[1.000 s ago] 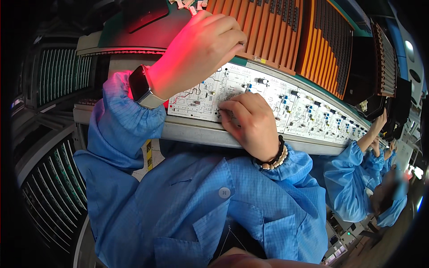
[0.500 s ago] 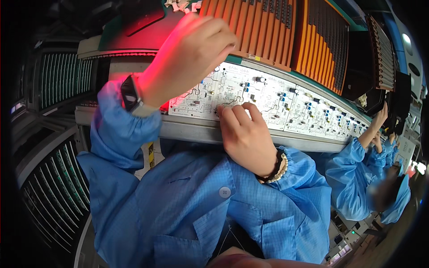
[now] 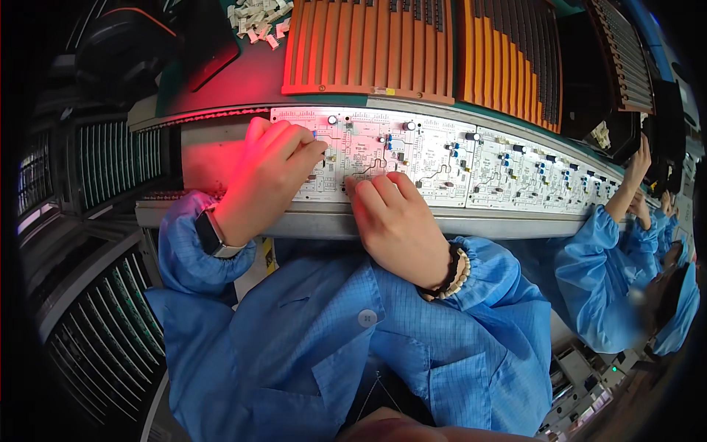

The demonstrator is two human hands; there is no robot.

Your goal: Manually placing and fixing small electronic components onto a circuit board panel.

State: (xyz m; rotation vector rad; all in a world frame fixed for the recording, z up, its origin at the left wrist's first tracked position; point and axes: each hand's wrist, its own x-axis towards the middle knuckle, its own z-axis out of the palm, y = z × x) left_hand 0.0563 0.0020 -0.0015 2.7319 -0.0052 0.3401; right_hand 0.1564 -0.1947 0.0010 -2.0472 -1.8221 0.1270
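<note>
Left hand (image 3: 269, 177), fingers bunched, presses its fingertips onto the left part of a white circuit board (image 3: 434, 158) lying on a grey conveyor rail (image 3: 331, 221). Right hand (image 3: 398, 221) rests flat on the board's near edge. Orange slotted component trays (image 3: 368, 44) stand behind. Further boards continue rightward, where a co-worker's hand (image 3: 639, 158) reaches in.

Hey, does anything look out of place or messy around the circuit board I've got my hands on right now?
Nothing is damaged or askew. The white circuit board lies flat in its track, left hand and right hand on it. The only untidy spot is a loose heap of small white parts above the orange racks.
</note>
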